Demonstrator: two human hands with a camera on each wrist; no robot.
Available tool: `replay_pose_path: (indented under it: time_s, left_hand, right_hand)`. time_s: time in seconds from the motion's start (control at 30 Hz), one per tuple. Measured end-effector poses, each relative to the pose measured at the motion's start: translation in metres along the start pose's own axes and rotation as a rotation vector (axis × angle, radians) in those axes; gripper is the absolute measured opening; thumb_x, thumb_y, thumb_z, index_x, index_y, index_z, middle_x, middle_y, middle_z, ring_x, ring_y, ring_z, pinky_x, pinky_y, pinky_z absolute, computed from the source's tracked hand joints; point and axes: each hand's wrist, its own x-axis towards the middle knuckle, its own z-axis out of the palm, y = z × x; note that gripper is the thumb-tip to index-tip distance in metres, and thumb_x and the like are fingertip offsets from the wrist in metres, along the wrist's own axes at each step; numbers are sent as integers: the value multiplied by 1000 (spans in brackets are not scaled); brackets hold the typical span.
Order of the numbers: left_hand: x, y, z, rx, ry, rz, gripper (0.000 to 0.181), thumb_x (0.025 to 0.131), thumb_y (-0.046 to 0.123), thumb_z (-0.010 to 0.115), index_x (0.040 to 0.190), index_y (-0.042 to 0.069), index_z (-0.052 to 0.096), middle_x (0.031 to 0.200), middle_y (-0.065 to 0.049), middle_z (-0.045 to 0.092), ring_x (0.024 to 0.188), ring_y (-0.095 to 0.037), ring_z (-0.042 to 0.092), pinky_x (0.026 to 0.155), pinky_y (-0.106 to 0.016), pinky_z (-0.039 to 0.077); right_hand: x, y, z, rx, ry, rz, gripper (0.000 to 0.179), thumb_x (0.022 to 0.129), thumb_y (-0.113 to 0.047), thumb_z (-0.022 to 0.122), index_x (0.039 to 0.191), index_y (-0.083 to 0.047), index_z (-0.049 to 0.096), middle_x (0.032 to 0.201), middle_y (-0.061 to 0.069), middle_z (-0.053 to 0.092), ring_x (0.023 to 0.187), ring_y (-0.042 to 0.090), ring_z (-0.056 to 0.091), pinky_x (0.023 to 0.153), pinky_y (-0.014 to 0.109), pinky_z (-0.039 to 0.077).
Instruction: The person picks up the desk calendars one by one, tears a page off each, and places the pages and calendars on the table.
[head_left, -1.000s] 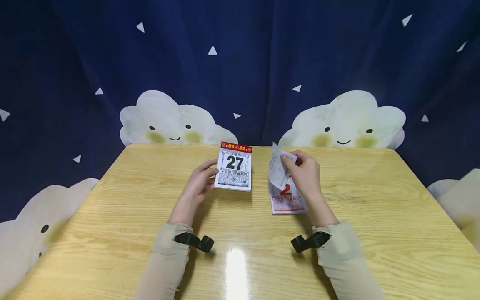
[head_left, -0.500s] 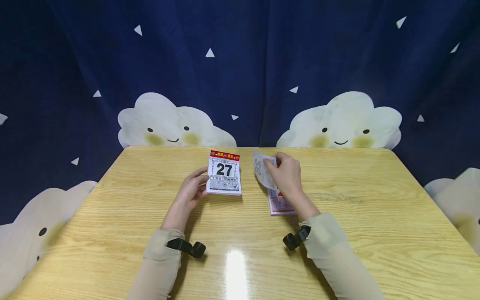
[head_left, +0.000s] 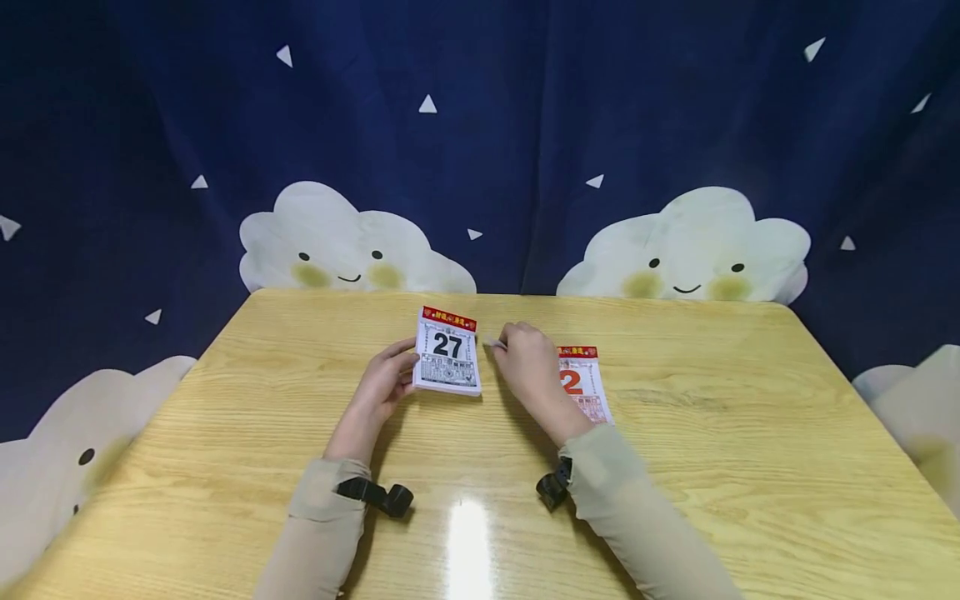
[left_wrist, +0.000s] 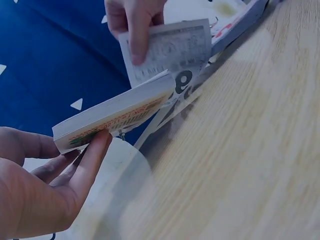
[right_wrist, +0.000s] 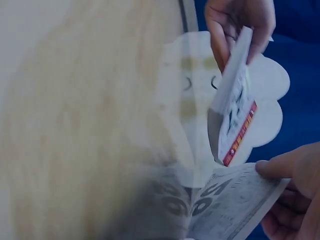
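Note:
My left hand (head_left: 381, 379) grips a tear-off calendar (head_left: 447, 350) by its left edge, with a big black 27 on the top page and a red header. The left wrist view shows the same pad (left_wrist: 117, 112) edge-on and tilted, fingers under its printed back. Just right of it, my right hand (head_left: 531, 364) pinches a loose calendar sheet (left_wrist: 170, 47); a large 26 shows on this thin page (right_wrist: 240, 205) in the right wrist view. A second tear-off calendar (head_left: 585, 383) with a red 2 lies flat, partly hidden behind my right hand and wrist.
The wooden table (head_left: 750, 433) reflects light near its front. Behind its far edge hangs a dark blue curtain (head_left: 495, 125) with white triangles and smiling clouds. Black camera straps (head_left: 375, 493) sit on both wrists.
My right hand has moved left with the sheet, uncovering more of the red 2 calendar. My left hand has shifted a little left and nearer to me with the 27 calendar.

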Motion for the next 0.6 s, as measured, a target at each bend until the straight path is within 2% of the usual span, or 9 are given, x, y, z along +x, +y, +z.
replay_pose_path:
  time_s: [0.23, 0.43, 0.6]
  left_hand:
    - [2, -3, -4, 36, 12, -10, 46, 90, 2, 41, 136, 0, 37, 74, 3, 61, 61, -8, 61, 53, -18, 49]
    - [3, -4, -8, 68, 6, -23, 46, 90, 3, 42, 135, -1, 37, 75, 2, 61, 62, -8, 61, 53, -18, 49]
    - [6, -4, -12, 159, 37, -28, 44, 89, 5, 45, 133, 1, 42, 72, 4, 62, 61, -5, 60, 50, -15, 47]
  right_hand:
    - [-6, -8, 11, -69, -136, -11, 21, 75, -23, 72, 63, -11, 59, 65, 4, 60, 59, 25, 58, 49, 38, 45]
    - [-7, -12, 15, -53, -232, 7, 30, 76, -20, 69, 52, -15, 51, 57, 2, 55, 54, 22, 52, 48, 37, 41]
    - [-6, -14, 17, -54, -318, 20, 24, 76, -20, 69, 56, -16, 56, 59, -1, 55, 55, 18, 49, 48, 34, 39]
